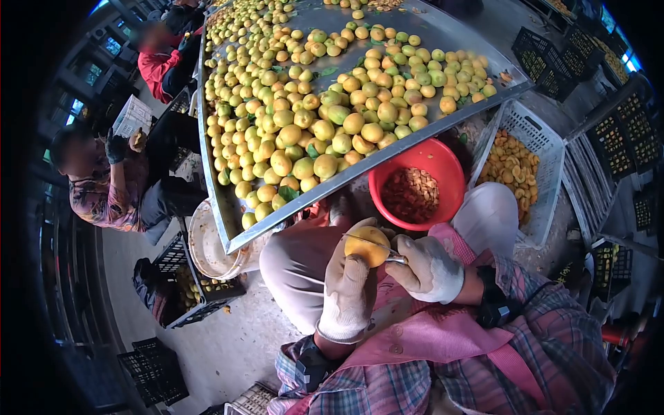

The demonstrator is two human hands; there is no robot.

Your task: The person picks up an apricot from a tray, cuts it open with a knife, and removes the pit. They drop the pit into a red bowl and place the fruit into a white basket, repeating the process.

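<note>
My left hand, in a white glove, grips a yellow fruit above my lap. My right hand, also gloved, holds a small knife whose blade lies across the fruit. Just beyond my hands stands a red basin with brown pits in it. A large metal tray table heaped with several yellow-green fruits stretches away in front of me.
A white crate of cut fruit halves stands right of the basin. A white bucket sits under the table corner. Two seated people work at the left. Black crates lie on the floor left and stacked at far right.
</note>
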